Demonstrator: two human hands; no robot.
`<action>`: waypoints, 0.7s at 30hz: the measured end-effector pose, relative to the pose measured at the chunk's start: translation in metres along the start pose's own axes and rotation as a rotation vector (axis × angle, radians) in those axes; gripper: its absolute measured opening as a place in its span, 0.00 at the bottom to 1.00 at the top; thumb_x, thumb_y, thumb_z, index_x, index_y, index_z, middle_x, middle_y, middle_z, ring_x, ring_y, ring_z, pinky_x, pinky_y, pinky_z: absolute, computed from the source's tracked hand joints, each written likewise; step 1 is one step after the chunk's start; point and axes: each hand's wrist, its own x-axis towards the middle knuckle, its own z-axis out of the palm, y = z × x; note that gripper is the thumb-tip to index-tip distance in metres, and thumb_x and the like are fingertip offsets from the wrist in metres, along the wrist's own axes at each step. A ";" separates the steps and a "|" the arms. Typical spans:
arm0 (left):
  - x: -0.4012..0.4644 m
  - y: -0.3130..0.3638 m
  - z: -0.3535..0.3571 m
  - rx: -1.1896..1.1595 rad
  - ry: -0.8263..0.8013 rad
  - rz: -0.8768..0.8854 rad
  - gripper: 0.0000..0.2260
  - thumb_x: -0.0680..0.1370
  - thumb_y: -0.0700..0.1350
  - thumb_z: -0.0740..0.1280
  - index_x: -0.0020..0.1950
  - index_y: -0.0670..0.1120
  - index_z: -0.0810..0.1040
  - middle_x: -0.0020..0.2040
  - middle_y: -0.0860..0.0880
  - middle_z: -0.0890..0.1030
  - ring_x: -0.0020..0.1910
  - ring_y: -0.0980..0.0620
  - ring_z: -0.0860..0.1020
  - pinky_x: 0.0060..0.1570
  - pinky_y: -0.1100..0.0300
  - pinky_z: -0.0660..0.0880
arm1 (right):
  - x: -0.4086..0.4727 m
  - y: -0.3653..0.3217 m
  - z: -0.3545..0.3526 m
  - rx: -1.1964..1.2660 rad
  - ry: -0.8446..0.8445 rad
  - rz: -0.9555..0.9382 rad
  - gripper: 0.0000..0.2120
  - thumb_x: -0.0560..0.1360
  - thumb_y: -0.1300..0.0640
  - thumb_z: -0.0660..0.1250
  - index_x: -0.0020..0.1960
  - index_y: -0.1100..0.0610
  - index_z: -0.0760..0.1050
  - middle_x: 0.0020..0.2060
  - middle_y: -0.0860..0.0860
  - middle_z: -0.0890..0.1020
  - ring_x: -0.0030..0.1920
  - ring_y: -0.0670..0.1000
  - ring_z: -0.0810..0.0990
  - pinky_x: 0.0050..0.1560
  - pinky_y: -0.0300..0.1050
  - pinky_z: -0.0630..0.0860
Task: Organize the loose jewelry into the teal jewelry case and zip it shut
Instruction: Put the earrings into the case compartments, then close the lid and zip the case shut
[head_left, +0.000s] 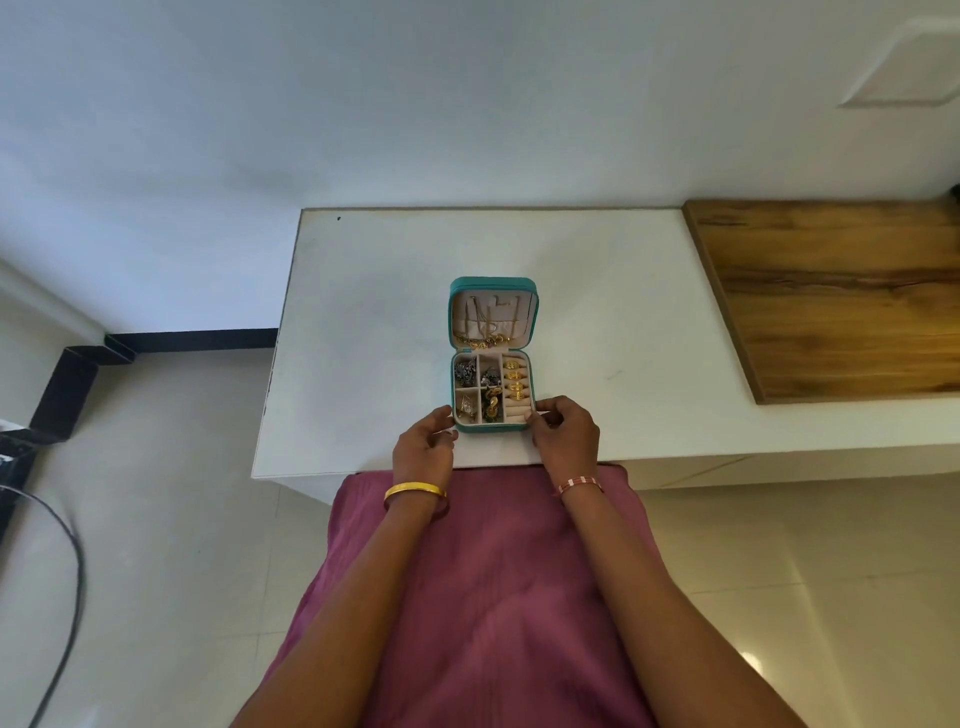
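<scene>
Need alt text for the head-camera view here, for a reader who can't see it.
An open teal jewelry case lies on a white table, gold rings and other pieces in its compartments, chains in its lid. The left hand and right hand touch its near corners.

The teal jewelry case (492, 285) looks like grained faux leather, lined in soft matt beige velvet (its rings (515, 380) shiny gold metal). The table (363, 312) is matt white — at 2 o'clock, varnished wood board (841, 291).
</scene>
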 end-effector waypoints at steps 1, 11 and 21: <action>-0.001 -0.001 0.000 0.036 0.005 0.006 0.17 0.76 0.32 0.58 0.63 0.41 0.73 0.59 0.41 0.78 0.56 0.46 0.77 0.62 0.49 0.72 | -0.001 0.001 -0.001 0.003 -0.009 0.008 0.08 0.73 0.62 0.67 0.50 0.63 0.78 0.45 0.60 0.83 0.41 0.54 0.79 0.44 0.39 0.73; 0.002 -0.003 0.001 0.086 0.121 0.018 0.14 0.77 0.37 0.61 0.62 0.42 0.74 0.58 0.40 0.79 0.55 0.44 0.78 0.63 0.48 0.72 | 0.025 -0.034 -0.031 0.021 0.105 -0.127 0.10 0.74 0.60 0.67 0.53 0.63 0.77 0.47 0.60 0.82 0.41 0.49 0.75 0.43 0.37 0.68; 0.008 0.002 0.008 0.178 0.130 0.065 0.13 0.74 0.39 0.66 0.59 0.42 0.77 0.55 0.41 0.81 0.53 0.45 0.79 0.55 0.62 0.70 | 0.083 -0.073 -0.019 0.041 -0.103 -0.265 0.15 0.78 0.59 0.60 0.63 0.61 0.72 0.54 0.59 0.80 0.51 0.54 0.78 0.44 0.28 0.75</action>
